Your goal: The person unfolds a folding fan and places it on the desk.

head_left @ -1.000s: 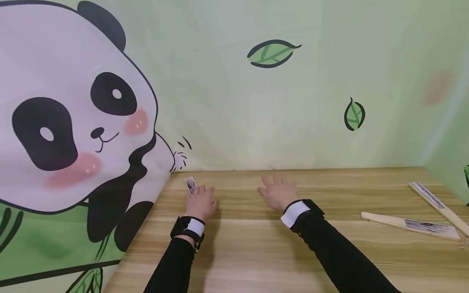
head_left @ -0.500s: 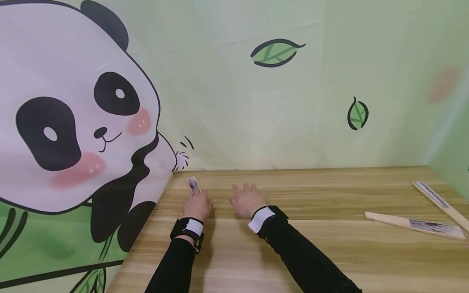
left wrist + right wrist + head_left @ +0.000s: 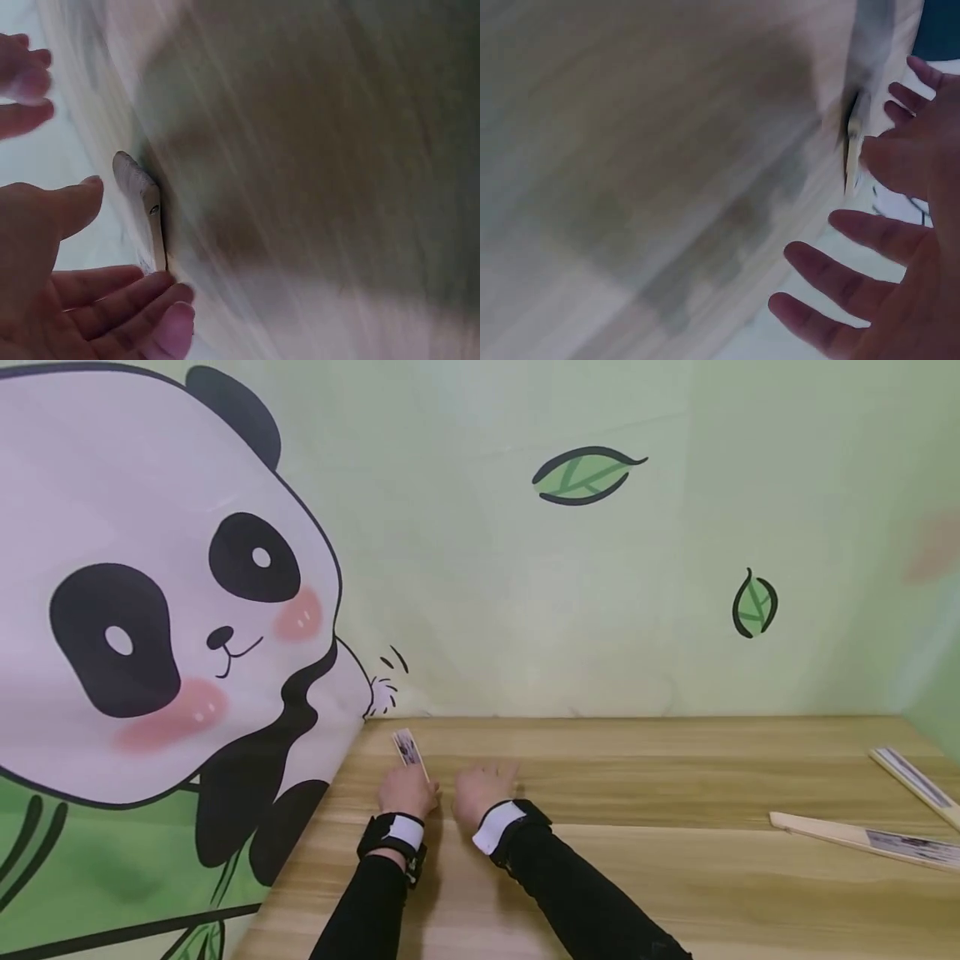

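A folded hand fan (image 3: 407, 747) with a printed end lies on the wooden table (image 3: 600, 877), toward its far left. My left hand (image 3: 405, 791) is over the fan's near part and hides some of it. In the left wrist view, the fingertips of that hand touch the side of the fan (image 3: 136, 187), and the thumb stands apart from it. My right hand (image 3: 482, 792) is low over the table just right of the left hand, palm down. Its fingers (image 3: 840, 289) are spread and loose in the right wrist view, with nothing in them.
Two more folded fans lie at the table's right side, one (image 3: 862, 837) nearly crosswise and one (image 3: 915, 785) slanting behind it. A backdrop (image 3: 480, 568) with a printed panda (image 3: 187, 610) and leaves rises along the back and left edges.
My right hand has moved left across the table until it is beside the left hand. The left hand has slid slightly back toward me, showing more of the fan. The head view has shifted a little left.
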The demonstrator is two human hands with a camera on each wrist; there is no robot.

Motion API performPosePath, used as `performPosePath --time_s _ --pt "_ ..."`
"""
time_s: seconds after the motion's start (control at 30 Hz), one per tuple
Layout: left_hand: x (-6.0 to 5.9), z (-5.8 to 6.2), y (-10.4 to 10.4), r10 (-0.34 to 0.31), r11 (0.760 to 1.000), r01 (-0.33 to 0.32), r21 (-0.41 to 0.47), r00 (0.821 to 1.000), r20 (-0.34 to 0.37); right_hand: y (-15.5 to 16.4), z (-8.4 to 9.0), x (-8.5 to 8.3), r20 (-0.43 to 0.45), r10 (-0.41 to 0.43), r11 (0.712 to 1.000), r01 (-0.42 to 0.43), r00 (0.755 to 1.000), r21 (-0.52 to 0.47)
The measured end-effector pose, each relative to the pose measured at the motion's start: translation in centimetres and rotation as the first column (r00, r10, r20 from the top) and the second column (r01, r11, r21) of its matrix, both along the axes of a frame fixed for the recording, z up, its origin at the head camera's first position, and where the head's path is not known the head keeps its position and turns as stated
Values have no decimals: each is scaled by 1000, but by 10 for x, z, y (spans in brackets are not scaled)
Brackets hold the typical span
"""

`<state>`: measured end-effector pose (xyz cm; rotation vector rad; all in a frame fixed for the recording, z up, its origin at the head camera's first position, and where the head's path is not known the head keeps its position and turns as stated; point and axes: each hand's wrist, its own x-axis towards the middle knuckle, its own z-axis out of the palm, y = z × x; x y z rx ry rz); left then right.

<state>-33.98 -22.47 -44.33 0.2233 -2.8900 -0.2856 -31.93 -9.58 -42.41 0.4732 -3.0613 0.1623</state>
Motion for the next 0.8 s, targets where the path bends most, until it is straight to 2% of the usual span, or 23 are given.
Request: performPosePath --time_s 0.1,0.23,0.33,0.47,0.6,0.8 --pt "-2 -8 -2 -2 1000 2 -9 1000 10 -11 -6 6 -24 7 1000 -8 1000 -21" --pt "-9 -12 -3 14 1000 -14 -6 999 34 -20 -7 7 -60 42 997 -46 997 -68" --pt "-14 -10 -2 29 1000 -29 -3 998 56 -22 -8 4 -89 61 994 -68 994 -83" --pt "-16 -6 -3 26 1000 -27 8 997 73 -24 -14 -1 -113 78 991 -90 991 -103" --pt "-15 -4 -4 19 999 -23 25 992 121 -23 -19 -4 -103 98 985 -111 990 -130" --pt "-12 -1 -10 -15 994 -3 108 987 160 -18 -21 -7 -61 131 977 -139 990 -164"
